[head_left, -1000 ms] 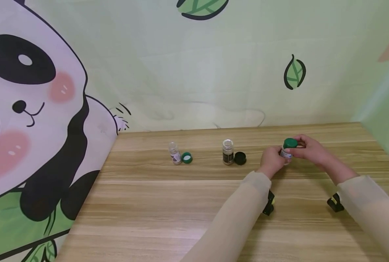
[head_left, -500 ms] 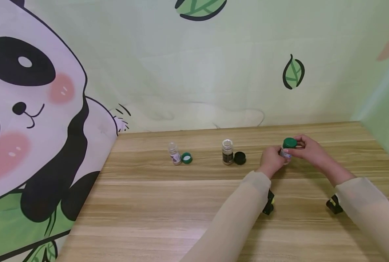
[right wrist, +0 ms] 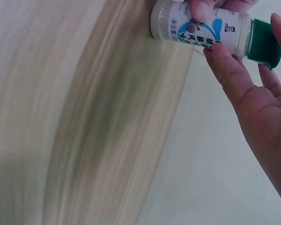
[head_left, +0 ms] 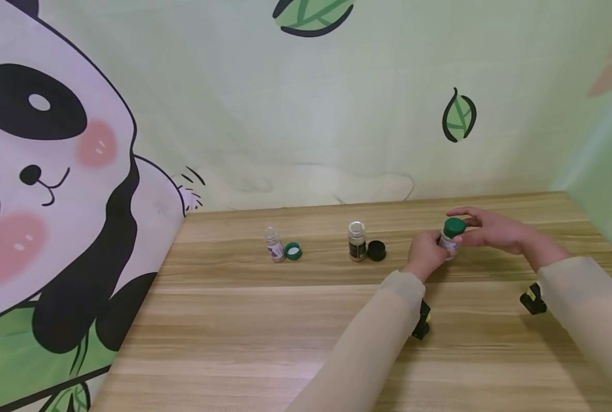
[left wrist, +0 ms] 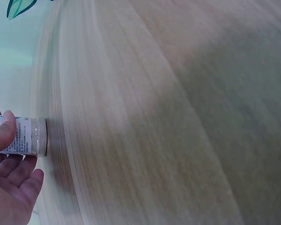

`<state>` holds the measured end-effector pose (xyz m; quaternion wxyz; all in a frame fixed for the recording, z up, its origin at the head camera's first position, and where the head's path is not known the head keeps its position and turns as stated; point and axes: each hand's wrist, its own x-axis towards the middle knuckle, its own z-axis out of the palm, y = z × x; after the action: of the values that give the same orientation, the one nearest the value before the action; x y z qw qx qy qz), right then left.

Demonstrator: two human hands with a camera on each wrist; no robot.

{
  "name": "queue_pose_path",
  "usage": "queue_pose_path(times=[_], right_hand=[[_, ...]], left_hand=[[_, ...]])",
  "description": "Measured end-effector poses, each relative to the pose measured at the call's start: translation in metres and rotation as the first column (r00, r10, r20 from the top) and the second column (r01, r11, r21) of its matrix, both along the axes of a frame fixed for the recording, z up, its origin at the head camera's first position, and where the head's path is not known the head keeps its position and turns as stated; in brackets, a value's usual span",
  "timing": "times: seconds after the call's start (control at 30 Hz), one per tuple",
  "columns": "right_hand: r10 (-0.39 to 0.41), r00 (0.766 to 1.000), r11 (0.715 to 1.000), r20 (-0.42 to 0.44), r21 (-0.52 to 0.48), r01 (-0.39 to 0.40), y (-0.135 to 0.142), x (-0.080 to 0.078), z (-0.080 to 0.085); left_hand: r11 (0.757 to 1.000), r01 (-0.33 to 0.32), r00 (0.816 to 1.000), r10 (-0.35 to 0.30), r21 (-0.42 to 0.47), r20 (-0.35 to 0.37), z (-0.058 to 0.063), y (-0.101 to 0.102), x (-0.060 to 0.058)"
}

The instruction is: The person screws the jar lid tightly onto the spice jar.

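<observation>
In the head view, my left hand grips a small clear seasoning bottle with a white and blue label and a green cap. The left wrist view has my left thumb across the label, with the other fingers behind the bottle; its base is close over the table. My right hand is spread around the cap. From the right wrist, one fingertip of that hand lies at the label, while another digit stands a little apart from the green cap.
To the left stand two uncapped bottles: a clear one beside a green cap lying inside up, and a black-labelled one beside a black cap. Behind the wooden table hangs a panda-printed backdrop.
The right hand's fingers have loosened and spread from the green cap, and its wrist has shifted slightly right and up. The left hand still holds the bottle in nearly the same spot.
</observation>
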<state>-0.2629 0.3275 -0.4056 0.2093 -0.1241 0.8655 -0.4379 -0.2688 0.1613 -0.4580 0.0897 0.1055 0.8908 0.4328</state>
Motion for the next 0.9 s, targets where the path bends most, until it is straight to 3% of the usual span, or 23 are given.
queue_pose_path(times=[0.43,0.9], right_hand=[[-0.026,0.999,1.000,0.021,0.002,0.026,-0.001,-0.002,0.001],[-0.115,0.992,0.993,-0.049,0.007,0.115,-0.009,0.006,-0.007]], left_hand=[[1.000,0.000,1.000,0.000,-0.001,0.000,0.005,-0.001,0.002],[1.000,-0.003,1.000,0.003,-0.014,-0.008,0.007,-0.003,0.004]])
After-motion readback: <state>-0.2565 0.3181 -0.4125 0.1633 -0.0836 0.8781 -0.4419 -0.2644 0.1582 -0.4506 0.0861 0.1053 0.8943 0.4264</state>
